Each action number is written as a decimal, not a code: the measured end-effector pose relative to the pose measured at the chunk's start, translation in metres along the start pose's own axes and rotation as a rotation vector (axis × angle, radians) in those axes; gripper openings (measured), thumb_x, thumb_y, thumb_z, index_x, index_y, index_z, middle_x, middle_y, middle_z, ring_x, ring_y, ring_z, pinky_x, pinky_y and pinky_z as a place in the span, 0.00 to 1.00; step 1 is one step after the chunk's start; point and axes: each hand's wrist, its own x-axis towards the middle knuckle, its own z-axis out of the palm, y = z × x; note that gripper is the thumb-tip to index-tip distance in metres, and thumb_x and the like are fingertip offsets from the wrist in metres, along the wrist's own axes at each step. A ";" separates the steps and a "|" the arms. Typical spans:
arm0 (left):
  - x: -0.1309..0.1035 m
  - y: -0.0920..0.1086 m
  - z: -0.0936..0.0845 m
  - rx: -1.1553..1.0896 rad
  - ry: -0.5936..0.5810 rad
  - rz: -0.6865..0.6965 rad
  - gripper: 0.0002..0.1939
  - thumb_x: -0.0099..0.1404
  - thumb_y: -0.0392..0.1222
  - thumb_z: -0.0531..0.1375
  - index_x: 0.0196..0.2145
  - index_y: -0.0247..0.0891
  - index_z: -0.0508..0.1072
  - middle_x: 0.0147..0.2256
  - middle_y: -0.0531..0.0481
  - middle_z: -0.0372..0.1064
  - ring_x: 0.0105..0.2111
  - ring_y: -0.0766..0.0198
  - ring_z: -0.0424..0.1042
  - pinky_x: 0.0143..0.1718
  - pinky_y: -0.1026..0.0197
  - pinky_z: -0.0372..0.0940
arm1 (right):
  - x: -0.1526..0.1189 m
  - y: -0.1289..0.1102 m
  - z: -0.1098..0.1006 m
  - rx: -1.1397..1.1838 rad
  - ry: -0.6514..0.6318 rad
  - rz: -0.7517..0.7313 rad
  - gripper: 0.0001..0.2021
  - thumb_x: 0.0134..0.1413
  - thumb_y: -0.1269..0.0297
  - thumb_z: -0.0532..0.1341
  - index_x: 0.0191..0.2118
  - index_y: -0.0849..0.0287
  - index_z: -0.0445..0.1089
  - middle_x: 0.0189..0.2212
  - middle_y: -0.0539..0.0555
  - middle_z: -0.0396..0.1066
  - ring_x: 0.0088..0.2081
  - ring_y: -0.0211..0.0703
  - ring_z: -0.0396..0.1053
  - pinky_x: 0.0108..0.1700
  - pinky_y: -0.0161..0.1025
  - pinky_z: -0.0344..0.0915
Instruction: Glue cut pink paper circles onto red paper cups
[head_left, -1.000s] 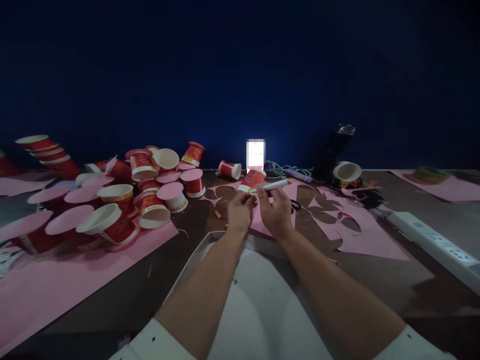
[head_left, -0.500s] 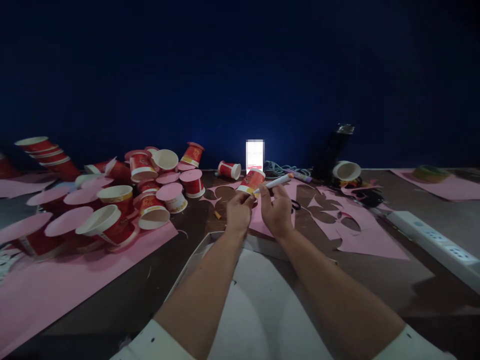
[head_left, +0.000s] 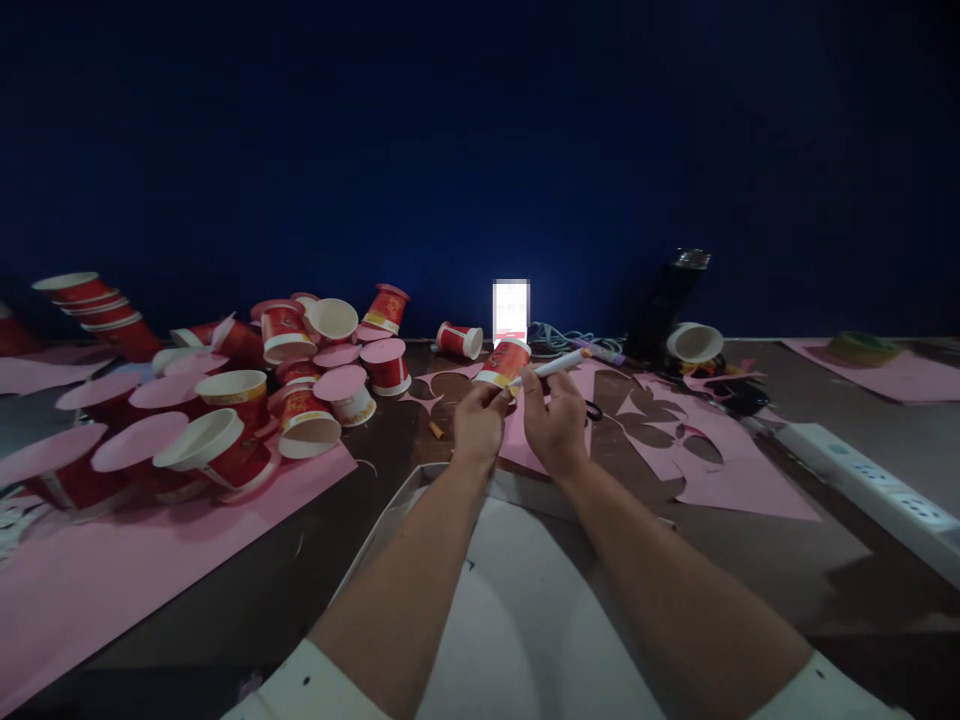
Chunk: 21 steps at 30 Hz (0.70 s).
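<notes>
Red cup (head_left: 505,361), near end in fingers (head_left: 493,397) of left hand (head_left: 478,428).

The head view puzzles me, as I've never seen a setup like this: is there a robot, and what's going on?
No robot here: these are a person's bare hands, seen by one camera worn on the head, looking forward and down. The left hand holds a red paper cup; the right hand holds a white pen-like stick, its tip at the cup. On the dark table, more red cups crowd the left, several with pink discs. To the right lie pink paper with round holes and a power strip.
</notes>
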 end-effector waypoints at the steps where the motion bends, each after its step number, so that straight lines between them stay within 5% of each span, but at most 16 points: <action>1: 0.000 0.000 0.000 -0.001 0.003 0.000 0.08 0.47 0.40 0.65 0.22 0.34 0.72 0.22 0.53 0.67 0.24 0.70 0.67 0.32 0.65 0.64 | 0.000 0.000 0.000 0.004 0.011 -0.005 0.12 0.60 0.59 0.55 0.33 0.59 0.70 0.29 0.55 0.72 0.33 0.44 0.69 0.38 0.40 0.64; 21: 0.001 -0.001 0.000 -0.002 -0.002 0.006 0.06 0.49 0.37 0.64 0.21 0.33 0.71 0.21 0.53 0.67 0.24 0.71 0.66 0.32 0.65 0.64 | 0.002 -0.003 -0.002 0.019 0.006 -0.016 0.12 0.60 0.57 0.55 0.33 0.59 0.72 0.29 0.55 0.73 0.32 0.43 0.70 0.39 0.41 0.65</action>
